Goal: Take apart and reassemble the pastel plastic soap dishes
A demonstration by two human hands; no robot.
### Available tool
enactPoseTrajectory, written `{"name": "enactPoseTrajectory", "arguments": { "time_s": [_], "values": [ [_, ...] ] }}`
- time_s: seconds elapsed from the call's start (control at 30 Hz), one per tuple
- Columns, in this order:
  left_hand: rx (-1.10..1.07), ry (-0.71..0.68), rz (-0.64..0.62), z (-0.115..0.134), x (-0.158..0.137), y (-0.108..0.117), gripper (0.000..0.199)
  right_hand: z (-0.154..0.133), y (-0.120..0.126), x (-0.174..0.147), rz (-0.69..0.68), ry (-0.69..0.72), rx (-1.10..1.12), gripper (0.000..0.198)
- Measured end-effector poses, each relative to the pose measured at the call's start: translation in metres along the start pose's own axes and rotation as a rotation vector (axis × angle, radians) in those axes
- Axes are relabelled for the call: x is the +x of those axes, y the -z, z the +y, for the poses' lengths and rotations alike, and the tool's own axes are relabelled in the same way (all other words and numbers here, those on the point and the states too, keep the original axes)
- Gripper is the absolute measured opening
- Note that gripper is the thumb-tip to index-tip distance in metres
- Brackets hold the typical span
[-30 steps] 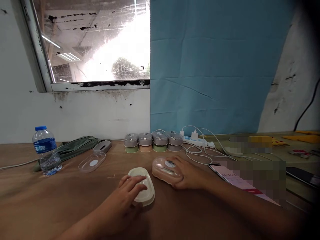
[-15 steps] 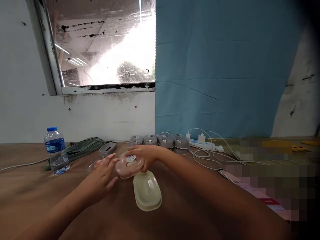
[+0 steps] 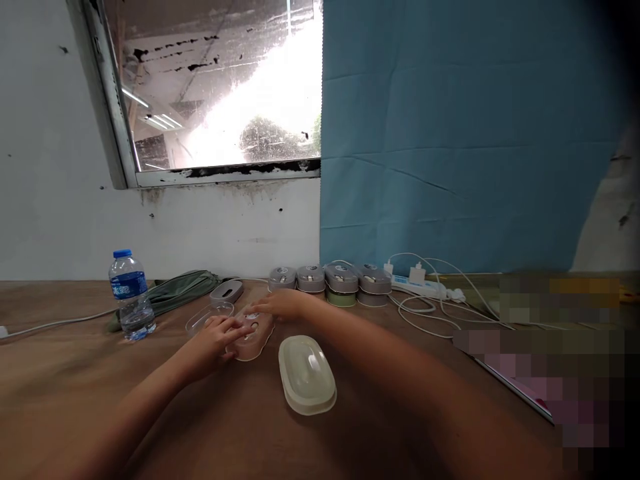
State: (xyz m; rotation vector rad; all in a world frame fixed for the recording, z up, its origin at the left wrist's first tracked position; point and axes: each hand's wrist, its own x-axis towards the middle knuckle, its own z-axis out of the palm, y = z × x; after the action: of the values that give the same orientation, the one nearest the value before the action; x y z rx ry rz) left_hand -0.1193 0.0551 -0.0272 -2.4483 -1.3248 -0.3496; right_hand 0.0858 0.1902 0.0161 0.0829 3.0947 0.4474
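Observation:
A pink oval-cornered box (image 3: 257,345) with a clear-looking top and a round white label sits on the brown table, slightly left of centre. My left hand (image 3: 214,343) lies along its left side, fingers stretched over the top and thumb low by the near edge. From the right, my right hand (image 3: 281,305) reaches over the far end, its fingers extended flat on the top. Both hands touch the box without wrapping round it. A pale green oval-cornered container piece (image 3: 307,377) lies nearer to me, apart from both hands.
Behind my left hand are a clear plastic tray (image 3: 197,320) and a grey lid (image 3: 227,291) with a slot. Several grey-topped boxes (image 3: 341,277) line the wall. A water bottle (image 3: 131,300), green cloth bag (image 3: 175,293), power strip (image 3: 417,287) and white cables stand or lie about.
The pink piece has turned so its length points away from me, and it has come to sit lower. My left hand has moved onto it; my right hand has shifted to its far end.

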Motion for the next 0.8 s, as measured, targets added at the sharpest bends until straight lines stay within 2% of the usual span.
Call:
{"name": "enactPoseTrajectory", "arguments": {
  "time_s": [0.1, 0.2, 0.3, 0.37, 0.47, 0.6, 0.7, 0.8],
  "values": [
    [0.05, 0.014, 0.012, 0.008, 0.01, -0.004, 0.055, -0.002, 0.003, -0.026, 0.005, -0.135, -0.054, 0.071],
    [0.136, 0.067, -0.002, 0.018, 0.024, -0.006, 0.049, -0.017, 0.013, -0.059, 0.015, -0.251, -0.086, 0.052],
    [0.225, 0.144, -0.048, 0.021, 0.04, -0.012, 0.043, -0.047, 0.023, -0.093, -0.018, -0.317, -0.102, 0.025],
    [0.286, 0.22, -0.075, 0.018, 0.051, -0.019, 0.042, -0.073, 0.029, -0.112, -0.035, -0.363, -0.107, 0.015],
    [0.339, 0.317, -0.086, 0.006, 0.069, -0.035, 0.04, -0.114, 0.03, -0.137, -0.042, -0.411, -0.08, 0.018],
    [0.331, 0.362, -0.084, -0.009, 0.091, -0.052, 0.041, -0.155, 0.015, -0.156, 0.061, -0.425, 0.058, 0.046],
    [0.307, 0.367, -0.09, -0.018, 0.106, -0.059, 0.043, -0.171, -0.001, -0.162, 0.147, -0.385, 0.091, 0.047],
    [0.275, 0.362, -0.096, -0.024, 0.117, -0.064, 0.043, -0.175, -0.011, -0.163, 0.208, -0.376, 0.143, 0.046]
  ]
}}
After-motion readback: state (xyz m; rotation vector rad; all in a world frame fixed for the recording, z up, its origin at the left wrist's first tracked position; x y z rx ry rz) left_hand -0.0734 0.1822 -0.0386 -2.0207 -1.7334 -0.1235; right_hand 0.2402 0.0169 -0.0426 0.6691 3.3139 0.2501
